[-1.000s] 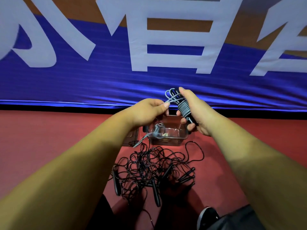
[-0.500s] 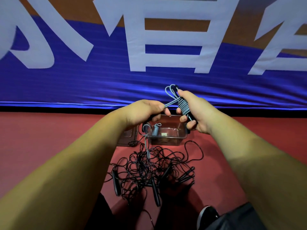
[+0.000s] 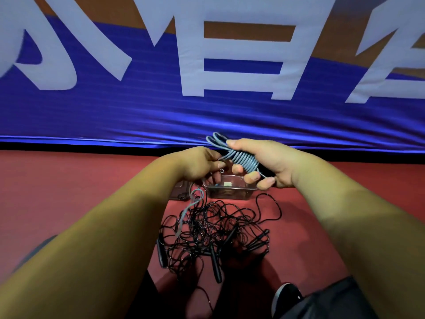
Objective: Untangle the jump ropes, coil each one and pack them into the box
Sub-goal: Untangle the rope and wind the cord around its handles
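Grey jump rope [image 3: 241, 158] wound into a coil above the box [image 3: 230, 193]
The right hand [image 3: 271, 164] curls its fingers round the coil, with loops poking out toward 11 o'clock. The left hand [image 3: 197, 164], at 9 o'clock of the coil, pinches the free strand, and the loose tail [image 3: 186, 210] dangles below. The box sits on the red floor [image 3: 80, 180], with the black tangled ropes [image 3: 213, 229] at its 6 o'clock

One box [image 3: 228, 193], perhaps four jump ropes [image 3: 242, 160]
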Motion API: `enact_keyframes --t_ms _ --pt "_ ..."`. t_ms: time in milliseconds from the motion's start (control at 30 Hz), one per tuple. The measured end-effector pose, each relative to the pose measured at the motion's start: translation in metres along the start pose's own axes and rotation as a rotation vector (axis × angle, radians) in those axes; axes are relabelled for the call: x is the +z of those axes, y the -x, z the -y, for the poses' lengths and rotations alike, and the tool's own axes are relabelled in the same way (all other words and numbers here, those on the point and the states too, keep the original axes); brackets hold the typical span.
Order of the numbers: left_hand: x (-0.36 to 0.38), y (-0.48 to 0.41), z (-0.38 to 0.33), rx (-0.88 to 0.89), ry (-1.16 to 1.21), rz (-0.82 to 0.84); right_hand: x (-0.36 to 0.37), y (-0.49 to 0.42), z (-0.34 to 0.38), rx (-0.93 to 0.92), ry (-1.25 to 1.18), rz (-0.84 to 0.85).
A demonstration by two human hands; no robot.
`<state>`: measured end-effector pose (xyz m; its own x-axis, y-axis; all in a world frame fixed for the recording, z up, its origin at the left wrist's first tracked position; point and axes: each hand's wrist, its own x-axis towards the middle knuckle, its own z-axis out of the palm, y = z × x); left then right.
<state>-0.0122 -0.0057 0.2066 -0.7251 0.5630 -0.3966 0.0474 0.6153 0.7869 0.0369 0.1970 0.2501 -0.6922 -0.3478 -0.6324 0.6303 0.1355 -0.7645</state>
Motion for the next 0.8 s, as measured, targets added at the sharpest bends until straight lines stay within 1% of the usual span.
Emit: enact_keyframes --t_ms 133,200,233,300,367,467,533,633,700,800 --pt "-0.009 0.007 0.003 0.061 0.025 0.008 0.005 0.006 -0.005 0.220 0.150 0.265" --pt "-0.013 0.009 -0.001 0.112 0.068 0.011 0.009 0.007 -0.007 0.316 0.279 0.293" --pt "-0.014 0.008 -0.004 0.124 0.068 -0.015 0.010 0.005 -0.009 0.350 0.352 0.267" --pt "-0.015 0.006 -0.011 0.132 0.035 -0.109 0.009 -0.001 -0.013 0.380 0.461 0.155" --pt "-0.014 0.005 -0.018 0.165 -0.011 -0.193 0.005 -0.008 -0.016 0.369 0.488 0.026" --pt "-0.016 0.004 -0.019 0.219 -0.230 -0.298 -0.002 -0.015 -0.017 0.327 0.476 -0.168" --pt "-0.016 0.006 -0.021 0.198 -0.356 -0.288 -0.009 -0.021 -0.017 0.289 0.474 -0.305" --pt "-0.014 0.009 -0.021 0.184 -0.479 -0.201 -0.019 -0.030 -0.022 0.219 0.422 -0.505" --pt "-0.009 0.008 -0.020 0.169 -0.598 -0.204 -0.021 -0.033 -0.023 0.144 0.359 -0.573" --pt "-0.001 0.003 -0.022 0.112 -0.745 -0.290 -0.015 -0.032 -0.018 0.033 0.274 -0.601"
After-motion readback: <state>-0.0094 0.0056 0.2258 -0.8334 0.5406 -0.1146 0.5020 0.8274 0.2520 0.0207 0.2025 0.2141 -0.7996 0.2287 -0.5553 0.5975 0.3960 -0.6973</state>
